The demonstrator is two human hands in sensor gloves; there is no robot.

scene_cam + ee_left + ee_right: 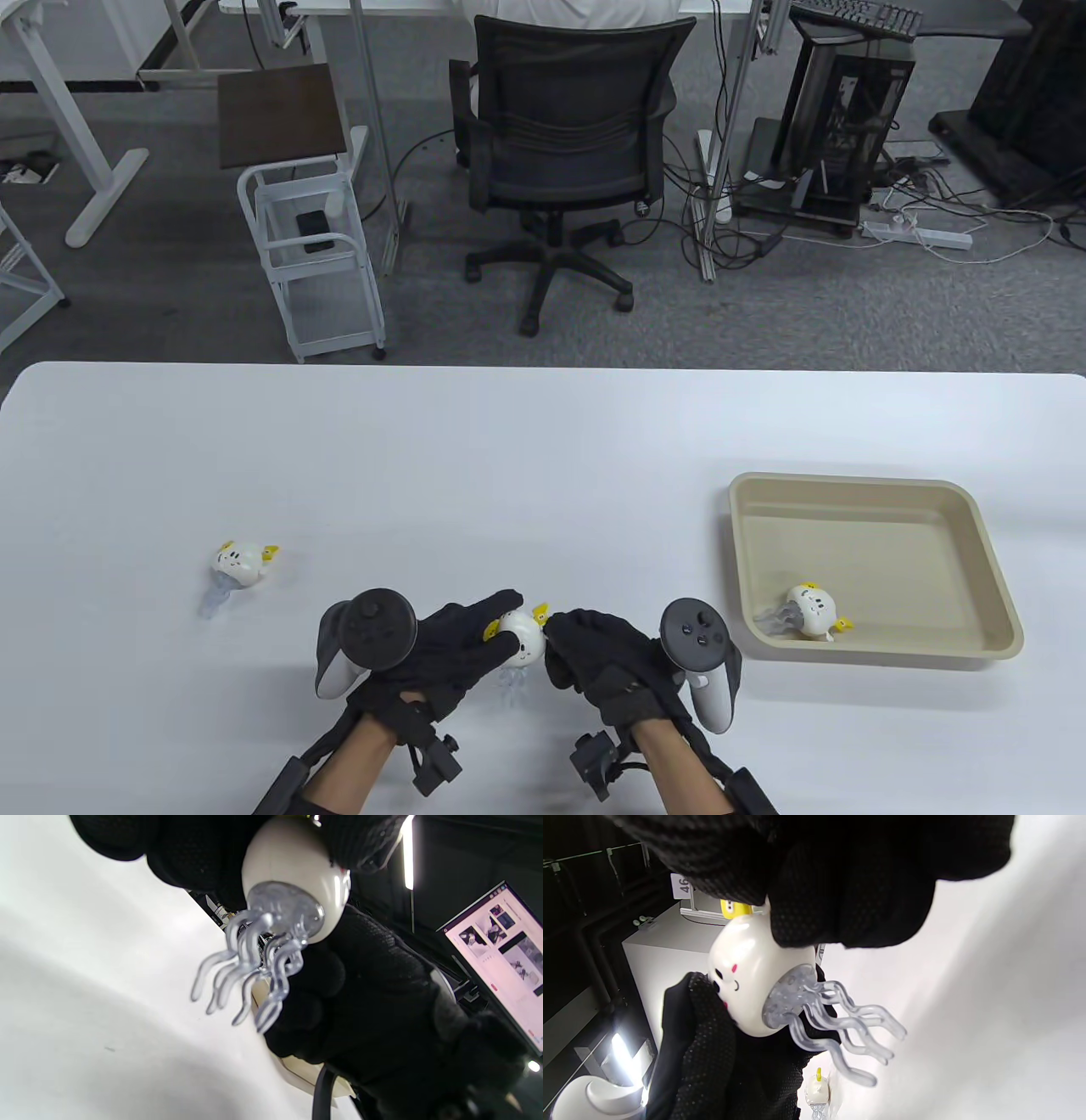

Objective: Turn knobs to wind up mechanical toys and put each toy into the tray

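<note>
Table view: near the bench's front edge, the left hand cradles a white jellyfish toy, raised above the bench; the right hand pinches its yellow knob.

Our left hand and right hand meet near the surface's front edge, fingers curled, gripping one toy between them.
</note>
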